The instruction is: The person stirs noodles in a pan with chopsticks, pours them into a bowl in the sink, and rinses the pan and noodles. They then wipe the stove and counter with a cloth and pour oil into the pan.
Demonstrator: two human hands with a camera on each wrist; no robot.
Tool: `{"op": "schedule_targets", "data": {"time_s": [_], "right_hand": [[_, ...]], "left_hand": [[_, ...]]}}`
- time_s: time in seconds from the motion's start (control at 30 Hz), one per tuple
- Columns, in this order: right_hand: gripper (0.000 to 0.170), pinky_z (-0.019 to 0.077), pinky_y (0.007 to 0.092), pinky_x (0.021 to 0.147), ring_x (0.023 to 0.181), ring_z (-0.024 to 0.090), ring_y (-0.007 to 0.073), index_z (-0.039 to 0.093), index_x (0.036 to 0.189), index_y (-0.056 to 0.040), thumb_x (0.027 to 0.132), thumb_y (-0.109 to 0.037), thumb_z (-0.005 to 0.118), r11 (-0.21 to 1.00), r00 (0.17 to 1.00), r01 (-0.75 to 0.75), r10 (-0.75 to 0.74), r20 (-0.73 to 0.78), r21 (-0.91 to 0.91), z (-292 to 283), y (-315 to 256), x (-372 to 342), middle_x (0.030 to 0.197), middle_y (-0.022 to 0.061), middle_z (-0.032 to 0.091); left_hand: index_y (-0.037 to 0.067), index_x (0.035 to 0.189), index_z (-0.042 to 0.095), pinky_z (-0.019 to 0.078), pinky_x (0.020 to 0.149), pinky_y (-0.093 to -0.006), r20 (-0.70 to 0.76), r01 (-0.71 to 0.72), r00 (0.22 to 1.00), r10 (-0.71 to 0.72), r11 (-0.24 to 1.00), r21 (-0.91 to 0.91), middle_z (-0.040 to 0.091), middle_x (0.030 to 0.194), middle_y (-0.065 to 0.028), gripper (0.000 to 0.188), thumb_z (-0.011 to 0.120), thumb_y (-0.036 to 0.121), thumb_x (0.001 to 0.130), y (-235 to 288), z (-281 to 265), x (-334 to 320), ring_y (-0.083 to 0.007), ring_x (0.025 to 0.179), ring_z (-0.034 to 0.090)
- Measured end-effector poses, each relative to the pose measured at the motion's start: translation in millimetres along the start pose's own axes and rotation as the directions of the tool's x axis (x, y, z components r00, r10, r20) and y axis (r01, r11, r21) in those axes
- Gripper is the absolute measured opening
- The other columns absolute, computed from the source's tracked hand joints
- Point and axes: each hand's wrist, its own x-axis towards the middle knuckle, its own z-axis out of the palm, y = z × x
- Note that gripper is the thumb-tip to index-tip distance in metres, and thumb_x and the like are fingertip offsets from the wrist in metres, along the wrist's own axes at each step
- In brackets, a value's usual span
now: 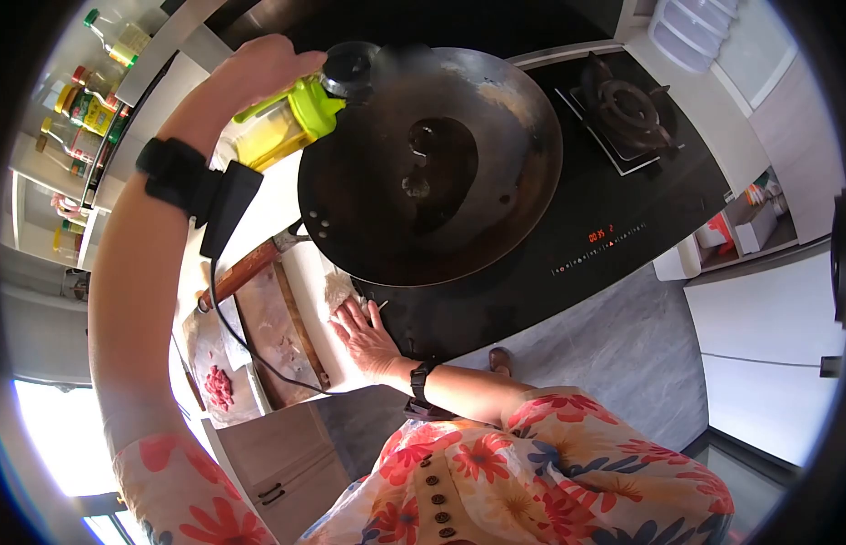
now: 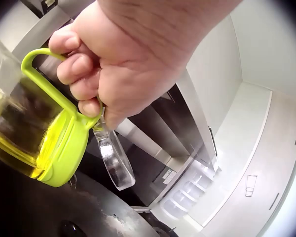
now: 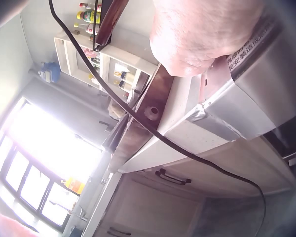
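My left hand (image 1: 268, 73) grips the green handle of a clear oil pot (image 1: 291, 127) and holds it tilted at the left rim of a large dark wok (image 1: 527, 173). Yellow oil lies against the green collar (image 2: 64, 148) in the left wrist view, and the clear lid (image 2: 116, 160) hangs swung away from the mouth. A pool of oil (image 1: 455, 168) shines in the wok's bottom. My right hand (image 1: 367, 345) rests with fingers spread on the counter edge by the hob, its fingertips at a crumpled whitish cloth (image 1: 338, 289).
Left of the wok are a wooden cutting board (image 1: 276, 331), a rolling-pin-like wooden handle (image 1: 246, 272) and chopped red meat (image 1: 219, 386). A burner (image 1: 627, 109) stands on the hob's right. Bottles (image 1: 87, 109) line the left shelf. A black cable (image 1: 250, 350) hangs from the left wrist.
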Motion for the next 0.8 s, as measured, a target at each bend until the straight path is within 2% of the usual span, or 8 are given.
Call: {"op": "schedule_targets", "data": {"time_s": [0.03,0.1,0.3,0.37,0.5,0.67,0.77,0.8], "right_hand": [[0.049,0.0078,0.0581,0.106,0.137,0.012,0.0323,0.036,0.133,-0.0032,0.086,-0.019,0.039,1.000,1.000,0.002,-0.002,0.000,0.001,1,0,0,0.141,0.0164,0.027],[0.049,0.0086,0.0582,0.106,0.137,0.013,0.0322,0.037,0.132,-0.0031,0.086,-0.019,0.039,1.000,1.000,0.001,-0.001,-0.024,0.012,1,0,0,0.140,0.0162,0.027],[0.050,0.0083,0.0581,0.106,0.137,0.012,0.0319,0.036,0.133,-0.0029,0.085,-0.019,0.041,1.000,1.000,0.005,-0.005,-0.002,-0.006,2,0,0,0.141,0.0162,0.026],[0.050,0.0081,0.0582,0.106,0.137,0.012,0.0319,0.036,0.133,-0.0029,0.085,-0.019,0.041,1.000,1.000,0.004,-0.004,0.000,-0.001,2,1,0,0.142,0.0162,0.026],[0.050,0.0080,0.0583,0.106,0.137,0.012,0.0319,0.036,0.133,-0.0032,0.086,-0.019,0.040,1.000,1.000,0.004,-0.004,-0.006,-0.002,2,1,0,0.142,0.0161,0.025],[0.050,0.0079,0.0580,0.106,0.137,0.012,0.0320,0.036,0.133,-0.0038,0.086,-0.019,0.039,1.000,1.000,-0.001,0.001,-0.003,0.005,0,0,-1,0.142,0.0160,0.025],[0.050,0.0077,0.0577,0.107,0.137,0.011,0.0320,0.036,0.133,-0.0040,0.086,-0.019,0.039,1.000,1.000,-0.004,0.003,0.007,0.013,-2,0,-1,0.142,0.0159,0.025],[0.050,0.0075,0.0576,0.107,0.137,0.011,0.0320,0.036,0.133,-0.0040,0.086,-0.020,0.039,1.000,1.000,-0.006,0.005,0.013,0.022,-2,0,-1,0.142,0.0159,0.025]], "left_hand": [[0.000,0.085,0.065,0.0472,0.073,-0.0363,0.000,0.002,1.000,-0.002,1.000,0.001,0.062,0.081,-0.0181,0.051,0.049,0.048,0.084,-4,2,0,-0.0288,0.075,0.062],[-0.001,0.082,0.065,0.0474,0.070,-0.0371,0.091,0.126,0.988,-0.122,0.991,-0.042,0.062,0.078,-0.0182,0.052,0.051,0.049,0.082,-9,4,-8,-0.0289,0.074,0.062],[-0.002,0.073,0.066,0.0469,0.064,-0.0374,0.097,0.031,0.995,-0.021,0.994,-0.101,0.062,0.067,-0.0181,0.059,0.049,0.054,0.082,1,13,-33,-0.0308,0.066,0.062],[-0.002,0.074,0.066,0.0466,0.063,-0.0372,0.115,-0.070,0.989,0.089,0.985,-0.155,0.062,0.067,-0.0185,0.060,0.049,0.055,0.082,10,16,-36,-0.0312,0.065,0.062],[-0.001,0.073,0.066,0.0463,0.062,-0.0368,0.188,-0.065,0.976,0.107,0.975,-0.213,0.061,0.066,-0.0168,0.060,0.048,0.055,0.082,49,1,-37,-0.0290,0.064,0.062],[0.001,0.072,0.066,0.0425,0.058,-0.0330,0.082,-0.069,0.992,0.098,0.952,-0.297,0.059,0.063,-0.0107,0.060,0.048,0.057,0.083,69,7,-9,-0.0200,0.059,0.057],[0.003,0.070,0.065,0.0428,0.059,-0.0335,0.008,-0.022,1.000,0.026,0.958,-0.286,0.059,0.064,-0.0103,0.058,0.048,0.056,0.083,74,7,7,-0.0195,0.060,0.057],[0.002,0.070,0.065,0.0432,0.060,-0.0349,-0.034,-0.074,0.997,0.068,0.956,-0.283,0.059,0.064,-0.0110,0.058,0.047,0.055,0.083,69,6,13,-0.0200,0.060,0.057]]}}
